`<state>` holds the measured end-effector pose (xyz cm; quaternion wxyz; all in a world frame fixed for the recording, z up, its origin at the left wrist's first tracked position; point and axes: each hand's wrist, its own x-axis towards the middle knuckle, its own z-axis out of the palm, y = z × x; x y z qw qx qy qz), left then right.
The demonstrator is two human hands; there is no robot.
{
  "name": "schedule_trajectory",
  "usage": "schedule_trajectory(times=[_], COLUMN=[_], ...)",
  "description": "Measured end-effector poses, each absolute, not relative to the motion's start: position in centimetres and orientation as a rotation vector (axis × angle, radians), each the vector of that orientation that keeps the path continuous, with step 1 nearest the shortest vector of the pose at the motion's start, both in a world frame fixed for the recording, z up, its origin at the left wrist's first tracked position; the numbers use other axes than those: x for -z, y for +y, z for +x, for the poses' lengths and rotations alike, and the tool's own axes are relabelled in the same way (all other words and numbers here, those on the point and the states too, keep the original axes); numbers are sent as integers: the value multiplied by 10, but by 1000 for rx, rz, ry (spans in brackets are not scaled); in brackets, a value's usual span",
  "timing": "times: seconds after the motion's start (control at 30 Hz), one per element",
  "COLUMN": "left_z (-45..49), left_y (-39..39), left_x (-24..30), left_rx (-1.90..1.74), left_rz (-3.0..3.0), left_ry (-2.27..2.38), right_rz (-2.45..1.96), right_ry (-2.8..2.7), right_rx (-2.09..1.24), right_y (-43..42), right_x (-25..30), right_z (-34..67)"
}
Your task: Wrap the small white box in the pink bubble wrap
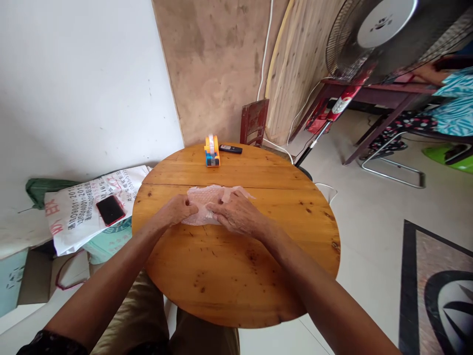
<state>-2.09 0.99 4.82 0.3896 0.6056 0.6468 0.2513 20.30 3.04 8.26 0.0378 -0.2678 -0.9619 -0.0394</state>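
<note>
A piece of bubble wrap [203,198] lies across the middle of the round wooden table [229,281]. My left hand [181,209] grips its left end with the fingers curled and the thumb on top. At the right part of the wrap, my right hand [236,212] is closed on it, thumb pressing the near side. Whether something is wrapped inside cannot be seen. Beyond the wrap stands an orange and blue tape dispenser [212,152] with a roll of clear tape. Beside it rests a black box cutter or remote-like object [231,149], too small to tell which.
A white printed sack [84,197] with a phone [111,210] on it is left of the table. A wooden chair [254,121] stands behind the table. At the right are a standing fan [343,101] and a seated person [456,103] by a desk.
</note>
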Motion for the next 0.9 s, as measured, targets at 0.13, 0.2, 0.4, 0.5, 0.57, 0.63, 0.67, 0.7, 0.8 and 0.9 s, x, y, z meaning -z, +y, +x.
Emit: schedule_trajectory(times=[0.13, 0.2, 0.4, 0.5, 0.57, 0.63, 0.67, 0.7, 0.8, 0.9], left_z=[-14, -14, -20, -21, -18, -15, -13, -10, -2, 6], left_y=[4, 1, 2, 4, 4, 4, 4, 4, 5, 6], left_x=[-57, -58, -46, -45, -47, -49, -49, -49, -51, -54], left_rx=[-599, -583, -602, -630, -646, -686, -715, -744, -801, -818], left_rz=[1419, 1365, 1267, 1220, 1199, 1178, 1163, 1146, 1095, 1067], left_ry=[1535, 1513, 1496, 1487, 1487, 1466, 1451, 1436, 1389, 1337], right_rz=[-771, -759, -679, -668, -664, -658, -661, -668, -687, -704], right_ry=[-2932, -2927, -2936, -2945, -2926, -2898, -2889, -2881, -2868, -2866], right_rx=[71, 46, -40, -83, -107, -106, -102, -103, -139, -173], right_y=[33, 34, 41, 43, 44, 44, 43, 43, 43, 43], right_x=[-82, -81, -82, -81, -80, -79, -78, -77, -76, -75], right_z=[206, 206, 206, 207, 207, 207, 207, 207, 207, 207])
